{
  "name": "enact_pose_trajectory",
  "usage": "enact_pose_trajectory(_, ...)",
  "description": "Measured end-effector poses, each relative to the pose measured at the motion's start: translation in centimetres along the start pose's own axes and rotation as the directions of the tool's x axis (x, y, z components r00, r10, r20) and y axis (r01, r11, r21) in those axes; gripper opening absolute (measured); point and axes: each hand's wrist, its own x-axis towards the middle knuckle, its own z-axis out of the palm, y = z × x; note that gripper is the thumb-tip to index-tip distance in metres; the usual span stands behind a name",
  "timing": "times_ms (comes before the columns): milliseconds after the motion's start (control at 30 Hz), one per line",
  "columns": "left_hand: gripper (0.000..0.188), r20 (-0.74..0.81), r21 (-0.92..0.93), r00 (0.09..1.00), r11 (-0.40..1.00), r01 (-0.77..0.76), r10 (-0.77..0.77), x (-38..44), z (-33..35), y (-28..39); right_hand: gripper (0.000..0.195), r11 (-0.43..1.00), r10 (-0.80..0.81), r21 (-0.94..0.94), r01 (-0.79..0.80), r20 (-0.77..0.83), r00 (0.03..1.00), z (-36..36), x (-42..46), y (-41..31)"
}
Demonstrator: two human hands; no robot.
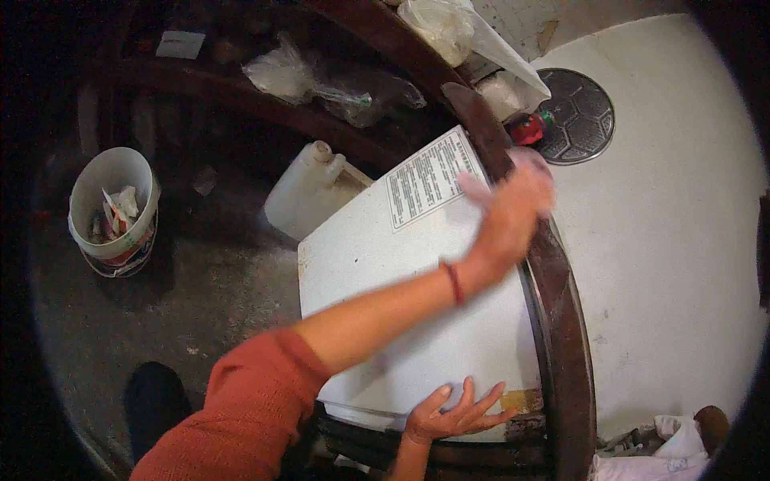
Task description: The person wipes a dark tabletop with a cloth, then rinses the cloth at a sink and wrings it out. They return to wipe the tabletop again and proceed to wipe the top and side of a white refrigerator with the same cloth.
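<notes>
A white box-like casing (pixel 385 264) with a printed label (pixel 430 183) is before me, its upper right side along a dark wooden rail (pixel 562 312). My left hand (pixel 511 204), blurred, reaches across the casing to the rail near the label. Its thumb and fingers are apart, but whether it grips the rail is unclear. Near the casing's lower edge, my right hand (pixel 454 412) has its fingers spread, close to or touching the white face. A brownish-yellow patch (pixel 520 398) shows beside its fingertips.
A white plastic jug (pixel 310 192) stands behind the casing. At left, a bucket (pixel 114 204) holds rubbish. Plastic bags (pixel 283 72) lie on a dark shelf. Beyond the rail, a white surface (pixel 674 240) carries a round dark mat (pixel 574 114), a red item (pixel 529 129) and crumpled cloth (pixel 652 463).
</notes>
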Motion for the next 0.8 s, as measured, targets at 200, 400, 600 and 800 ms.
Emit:
enact_pose_trajectory(200, 0.040, 0.264, -0.120, 0.945, 0.979, -0.166, 0.193, -6.3, -2.3, 7.4, 0.022, 0.997, -0.034, -0.066, 0.033, -0.008, 0.999, 0.2, -0.1, -0.3)
enact_pose_trajectory(400, 0.048, 0.284, 0.156, 0.953, 0.975, -0.157, 0.108, -3.3, -5.4, 3.4, 0.018, 0.977, -0.117, -0.178, 0.117, 0.010, 0.993, 0.1, 0.2, 0.2)
enact_pose_trajectory(600, 0.056, 0.247, 0.445, 0.938, 0.888, 0.113, -0.244, -8.3, -5.2, 3.5, 0.016, 0.972, -0.159, -0.163, 0.167, 0.061, 0.985, 0.0, 0.1, 0.4)
enact_pose_trajectory(800, 0.038, -0.235, 0.596, 0.937, 0.723, 0.349, -0.258, -10.7, -11.2, -5.0, 0.017, 0.966, -0.151, -0.200, 0.161, 0.064, 0.986, 0.2, -0.3, 0.4)
